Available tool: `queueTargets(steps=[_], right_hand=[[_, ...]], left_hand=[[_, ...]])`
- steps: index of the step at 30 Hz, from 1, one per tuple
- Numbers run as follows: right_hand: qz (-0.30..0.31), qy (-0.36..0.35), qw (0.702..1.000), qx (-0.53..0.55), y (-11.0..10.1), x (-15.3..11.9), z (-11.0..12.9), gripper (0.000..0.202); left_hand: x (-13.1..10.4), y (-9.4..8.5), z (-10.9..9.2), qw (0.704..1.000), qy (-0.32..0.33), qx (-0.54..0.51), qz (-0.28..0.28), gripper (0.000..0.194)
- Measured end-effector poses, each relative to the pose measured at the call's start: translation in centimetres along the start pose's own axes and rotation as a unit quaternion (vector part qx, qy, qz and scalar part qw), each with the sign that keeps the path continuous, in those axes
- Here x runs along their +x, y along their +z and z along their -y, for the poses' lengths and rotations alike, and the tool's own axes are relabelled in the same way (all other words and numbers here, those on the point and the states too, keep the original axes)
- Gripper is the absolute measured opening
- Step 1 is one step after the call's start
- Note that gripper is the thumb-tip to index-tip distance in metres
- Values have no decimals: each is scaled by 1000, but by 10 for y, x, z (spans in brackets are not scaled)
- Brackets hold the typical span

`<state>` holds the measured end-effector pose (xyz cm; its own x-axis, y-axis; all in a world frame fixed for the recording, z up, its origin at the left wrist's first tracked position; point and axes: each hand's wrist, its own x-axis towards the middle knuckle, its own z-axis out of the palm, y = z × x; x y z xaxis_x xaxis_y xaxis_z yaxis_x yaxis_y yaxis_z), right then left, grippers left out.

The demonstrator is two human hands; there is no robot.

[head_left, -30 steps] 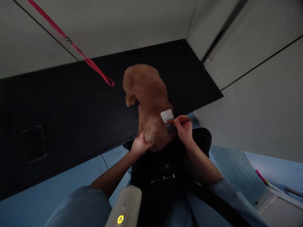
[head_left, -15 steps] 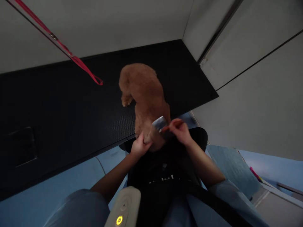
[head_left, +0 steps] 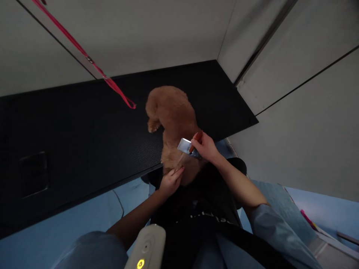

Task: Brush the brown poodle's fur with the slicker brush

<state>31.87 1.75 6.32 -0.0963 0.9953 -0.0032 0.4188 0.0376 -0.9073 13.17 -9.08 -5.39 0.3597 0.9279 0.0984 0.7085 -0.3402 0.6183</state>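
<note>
A brown, curly-coated dog [head_left: 176, 112] is on the black table [head_left: 84, 127], its rear toward me at the near edge. My right hand [head_left: 206, 147] is closed on the orange-brown handle of a slicker brush [head_left: 185, 145], whose silvery head lies over the dog's hindquarters. My left hand [head_left: 171, 182] is at the dog's rear, its fingers pressed together on the fur; a thin tuft seems to run up from them toward the brush.
A red leash loop [head_left: 120, 93] hangs over the table, left of the dog. A pale device with a yellow light [head_left: 148, 246] is close to my body. Grey walls [head_left: 157, 37] stand behind and at the right.
The brush has turned, and my right hand has moved slightly up and left with it. My left hand has shifted a little down and right. The whole view has shifted slightly.
</note>
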Motion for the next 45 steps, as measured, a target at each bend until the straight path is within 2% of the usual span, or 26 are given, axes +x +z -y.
queueTargets(steps=[2,6,7,9,11,12,13,16,17,18,19,22,23,24,27,28,29,31,33,34,38,39,41,43,44,45], right_hand=[[-50,-14,999,18,0,-1,3,12],[71,7,997,7,1,-3,2,8],[80,18,996,-14,-1,-2,1,8],[29,19,999,-41,-8,-1,1,10],[-45,-14,998,-39,-15,-3,3,13],[-57,-35,997,-30,-17,-5,4,14],[-41,-49,998,-17,-17,-7,5,14],[107,-43,993,11,-13,-3,2,10],[132,-32,991,13,-13,3,0,10],[121,-23,992,10,-16,11,-1,10],[73,-22,997,6,-19,20,-2,11],[-117,-59,991,1,-32,39,6,12],[-125,-80,989,-2,-33,40,11,12],[-86,-98,991,-10,-32,39,15,10],[157,-114,980,-52,-22,35,24,8],[199,-104,972,-64,-19,37,25,7],[201,-93,972,-73,-19,40,26,7],[110,-86,986,-87,-23,49,29,7],[21,-105,990,-92,-29,54,31,11],[17,-117,989,-90,-31,55,32,13],[166,-91,980,-62,-35,56,28,10],[152,-75,984,-55,-36,59,26,11],[30,-67,997,-36,-39,67,22,14],[-66,-85,994,-8,-39,72,20,18],[-59,-96,994,3,-38,73,19,19],[-18,-100,995,11,-36,72,18,19]], left_hand=[[0,2,0,1000,1,0,-5,34],[-2,7,-2,1000,7,-1,1,33],[-3,8,-3,1000,7,-2,1,33],[-4,9,-5,1000,1,-1,4,33],[-4,11,-6,1000,-9,2,14,31],[-5,11,-6,1000,-15,4,22,31],[-5,11,-6,999,-20,5,31,30],[-6,12,-5,998,-36,-2,58,29],[-7,11,-4,997,-44,-7,62,30],[-7,10,-4,996,-57,-14,63,34],[-8,8,-3,995,-74,-22,62,41],[-8,2,-3,987,-136,-37,80,61],[-8,0,-4,984,-149,-39,90,64],[-7,-1,-4,982,-154,-38,97,64],[-6,-1,-2,983,-146,-27,105,59],[-6,0,-1,984,-143,-23,104,57],[-6,0,0,985,-140,-20,103,55],[-6,-2,0,986,-131,-11,101,51],[-3,-10,-3,988,-119,8,96,49],[0,-18,-6,989,-114,24,89,48],[35,-65,-28,990,-88,110,2,33],[49,-78,-33,989,-74,124,-21,31],[79,-101,-38,990,-47,129,-34,33],[105,-117,-35,990,-67,127,15,35],[114,-122,-30,987,-89,125,39,34],[120,-125,-24,986,-104,116,56,39]])
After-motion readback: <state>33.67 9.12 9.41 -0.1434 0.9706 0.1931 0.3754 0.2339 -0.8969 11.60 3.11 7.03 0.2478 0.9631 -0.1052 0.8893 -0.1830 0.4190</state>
